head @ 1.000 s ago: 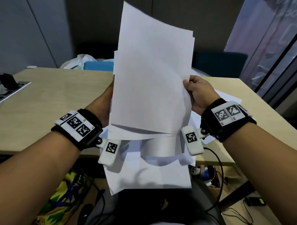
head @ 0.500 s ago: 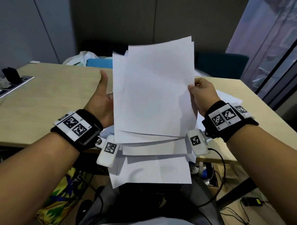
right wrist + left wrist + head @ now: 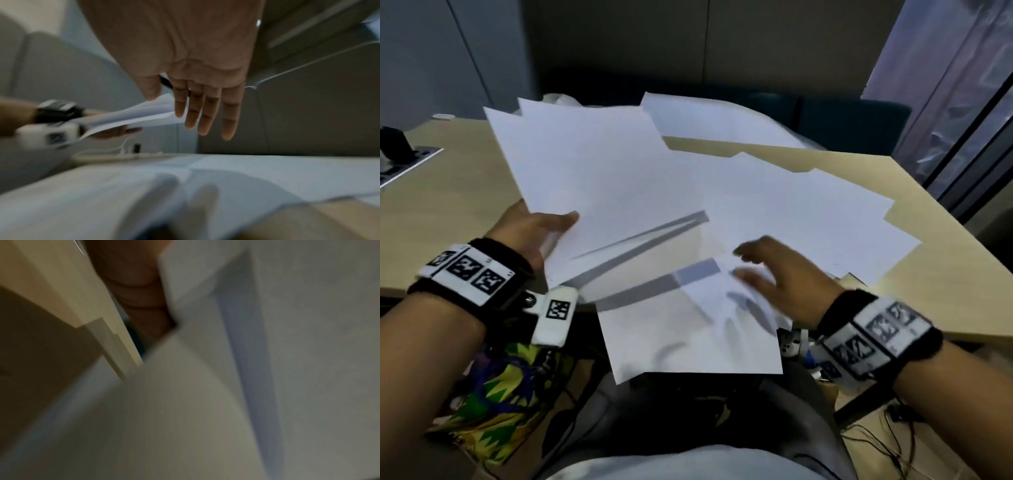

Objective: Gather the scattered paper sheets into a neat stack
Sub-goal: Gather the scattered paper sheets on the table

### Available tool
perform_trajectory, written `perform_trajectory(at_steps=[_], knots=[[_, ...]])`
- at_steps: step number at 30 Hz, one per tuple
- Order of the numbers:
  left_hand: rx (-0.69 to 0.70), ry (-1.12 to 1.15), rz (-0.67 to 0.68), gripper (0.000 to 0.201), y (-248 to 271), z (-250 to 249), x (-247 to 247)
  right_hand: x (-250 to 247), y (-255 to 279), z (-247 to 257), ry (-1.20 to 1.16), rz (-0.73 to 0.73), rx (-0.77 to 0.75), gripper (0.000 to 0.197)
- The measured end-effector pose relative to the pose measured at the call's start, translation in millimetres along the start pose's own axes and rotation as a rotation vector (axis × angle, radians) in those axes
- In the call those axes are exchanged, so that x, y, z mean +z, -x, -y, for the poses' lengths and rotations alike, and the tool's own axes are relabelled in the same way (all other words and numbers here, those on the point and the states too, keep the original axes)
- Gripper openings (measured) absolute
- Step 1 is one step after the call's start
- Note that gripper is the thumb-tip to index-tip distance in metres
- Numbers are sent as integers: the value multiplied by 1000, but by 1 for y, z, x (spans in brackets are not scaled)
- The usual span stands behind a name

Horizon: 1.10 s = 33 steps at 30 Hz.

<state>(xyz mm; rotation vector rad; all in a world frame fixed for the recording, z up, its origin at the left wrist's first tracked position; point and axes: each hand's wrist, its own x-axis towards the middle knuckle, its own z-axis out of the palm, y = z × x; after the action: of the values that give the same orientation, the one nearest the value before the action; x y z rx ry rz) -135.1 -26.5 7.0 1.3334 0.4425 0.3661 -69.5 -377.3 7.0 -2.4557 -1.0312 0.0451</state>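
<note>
While the left hand [image 3: 536,229] pinches a bunch of paper sheets [image 3: 585,178] above the table [image 3: 448,192], the right hand [image 3: 787,277] hovers with fingers [image 3: 205,113] straight over loose sheets [image 3: 801,219] lying there.

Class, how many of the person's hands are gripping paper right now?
1. The left hand grips a bundle of paper sheets, lifted at the left; the right hand hovers open over loose sheets on the desk, holding nothing.
</note>
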Motion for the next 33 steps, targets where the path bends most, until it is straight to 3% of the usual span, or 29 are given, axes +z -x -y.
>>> perform_trajectory(at_steps=[4,7,9,12,16,19,21,23,26,27,29,33], knots=[[-29,5,-111,40,-1,-2,-32,42,26,26,373,266,-282,97],[-98,-10,-119,18,0,-3,-42,79,28,35,568,331,-355,111],[-145,-21,-97,24,3,-2,-46,98,25,41,608,294,-293,112],[-145,-5,-83,15,5,3,-52,111,15,46,583,176,-212,94],[-259,30,-46,32,2,8,-67,85,1,49,318,6,-146,51],[-195,71,-116,38,-6,11,-73,45,-8,39,97,-149,22,49],[-132,84,-169,54,-11,12,-74,17,-15,25,59,-318,99,48],[-188,64,-143,68,-15,13,-74,-7,-25,7,58,-432,170,38],[-269,64,-51,48,-10,11,-63,-41,-37,-13,-3,-522,315,24],[-265,60,-40,49,-10,13,-60,-50,-41,-17,-19,-555,332,24],[-253,62,-3,56,-7,18,-47,-66,-49,-16,-28,-638,337,24],[-144,29,-54,40,-2,24,-12,-85,-65,0,-37,-745,276,25]])
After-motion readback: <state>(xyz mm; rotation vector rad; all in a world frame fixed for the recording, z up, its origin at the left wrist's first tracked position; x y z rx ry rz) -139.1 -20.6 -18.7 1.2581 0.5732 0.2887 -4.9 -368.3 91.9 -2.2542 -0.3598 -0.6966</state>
